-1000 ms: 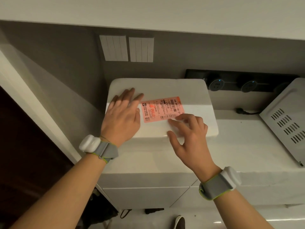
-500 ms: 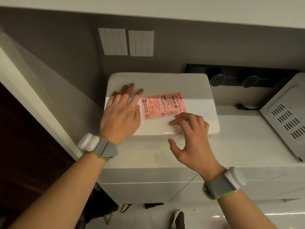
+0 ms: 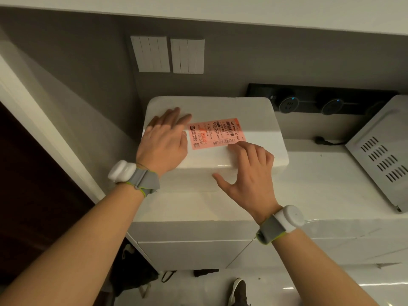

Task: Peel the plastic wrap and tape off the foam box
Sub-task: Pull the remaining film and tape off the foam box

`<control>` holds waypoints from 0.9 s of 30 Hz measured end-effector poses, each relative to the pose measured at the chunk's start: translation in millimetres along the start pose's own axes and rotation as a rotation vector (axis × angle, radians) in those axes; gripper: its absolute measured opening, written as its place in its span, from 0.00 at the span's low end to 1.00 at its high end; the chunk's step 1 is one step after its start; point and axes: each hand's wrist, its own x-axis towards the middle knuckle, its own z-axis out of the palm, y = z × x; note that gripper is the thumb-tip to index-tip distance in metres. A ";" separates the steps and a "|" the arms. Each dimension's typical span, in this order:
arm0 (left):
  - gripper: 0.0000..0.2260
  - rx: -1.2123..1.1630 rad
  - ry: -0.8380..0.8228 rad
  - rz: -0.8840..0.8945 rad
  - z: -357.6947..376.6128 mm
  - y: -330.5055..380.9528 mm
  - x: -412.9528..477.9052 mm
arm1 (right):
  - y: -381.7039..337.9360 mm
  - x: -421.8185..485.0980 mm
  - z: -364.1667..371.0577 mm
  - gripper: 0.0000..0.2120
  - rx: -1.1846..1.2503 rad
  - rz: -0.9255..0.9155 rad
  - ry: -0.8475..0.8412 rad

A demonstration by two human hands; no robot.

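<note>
A white foam box (image 3: 260,120) stands on a white counter (image 3: 320,180) against the grey wall. A pink shipping label (image 3: 215,133) is stuck on its lid, under glossy clear wrap. My left hand (image 3: 164,142) lies flat on the left part of the lid, fingers straight, beside the label. My right hand (image 3: 249,173) is at the near edge of the lid. Its bent fingertips touch the wrap just below the label's right corner, and the thumb is spread out over the box's front face. No wrap is lifted.
A grey vented appliance (image 3: 382,155) stands at the right on the counter. A black socket strip (image 3: 320,102) runs along the wall behind the box, with a cable below it. Two switch panels (image 3: 167,55) hang above. A dark doorway lies left. A shoe (image 3: 239,291) is on the floor.
My right hand has slid a little along the lid's near edge, its fingertips still at the label's lower right corner. The left hand keeps its place on the lid.
</note>
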 end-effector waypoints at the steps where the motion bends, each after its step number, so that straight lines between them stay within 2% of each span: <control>1: 0.24 -0.001 -0.008 0.000 0.9 -0.6 2.4 | 1.5 1.7 1.0 0.34 0.004 -0.005 -0.002; 13: 0.22 -0.090 -0.064 -0.025 11.5 -8.6 23.0 | 3.8 13.3 10.7 0.29 0.015 -0.011 0.031; 21: 0.22 -0.122 -0.073 -0.049 12.2 -8.3 34.2 | 2.8 3.5 19.1 0.22 0.128 0.008 0.131; 27: 0.22 -0.114 -0.084 -0.030 13.1 -9.4 40.1 | 0.7 4.8 28.5 0.34 0.034 0.069 0.126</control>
